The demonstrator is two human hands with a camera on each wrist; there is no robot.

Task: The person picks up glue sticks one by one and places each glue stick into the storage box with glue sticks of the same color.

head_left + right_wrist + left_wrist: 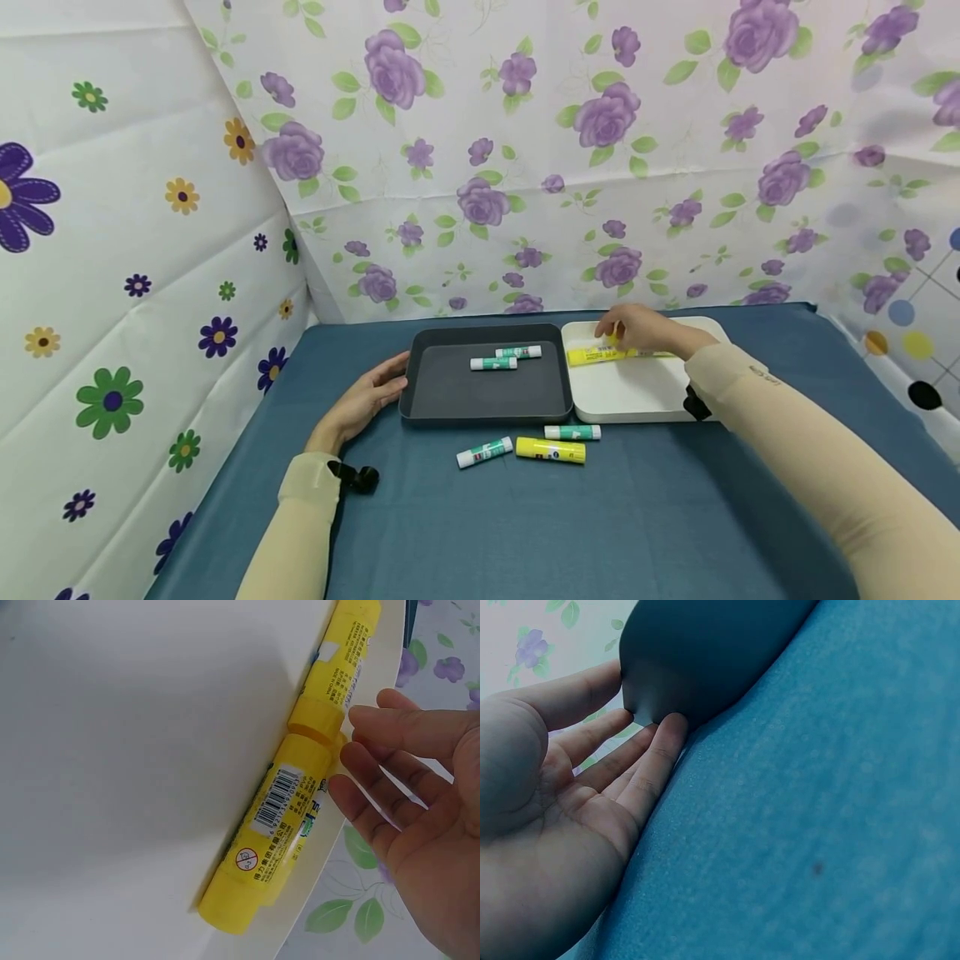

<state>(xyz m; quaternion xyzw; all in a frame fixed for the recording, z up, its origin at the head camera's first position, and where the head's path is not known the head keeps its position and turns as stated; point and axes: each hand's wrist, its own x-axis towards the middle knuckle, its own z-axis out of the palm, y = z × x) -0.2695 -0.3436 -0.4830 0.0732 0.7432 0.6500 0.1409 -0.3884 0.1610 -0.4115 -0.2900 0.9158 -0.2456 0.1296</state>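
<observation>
At least two yellow glue sticks (pixel 588 357) lie in the white tray (pixel 630 392), as we see from the head, their long axes running left to right near its far wall. Our right hand (pixel 637 327) bends down over them. Left of the white tray stands the dark tray (pixel 480 404), bearing two green-and-white glue sticks (pixel 493 364), and our left hand (pixel 371 392) touches its left side. Before the white tray's near left corner, two more green-and-white sticks and a yellow one lie on the blue cloth (pixel 637 517).

From the left wrist, we find thumb and fingers apart, fairly straight, set against the dark tray's corner.

From the right wrist, we see what the head view hides: two sticks nearly end to end along the white tray's wall, one showing a barcode (pixel 277 799). Thumb and fingers stand apart beside their junction; whether they touch, we cannot tell.
</observation>
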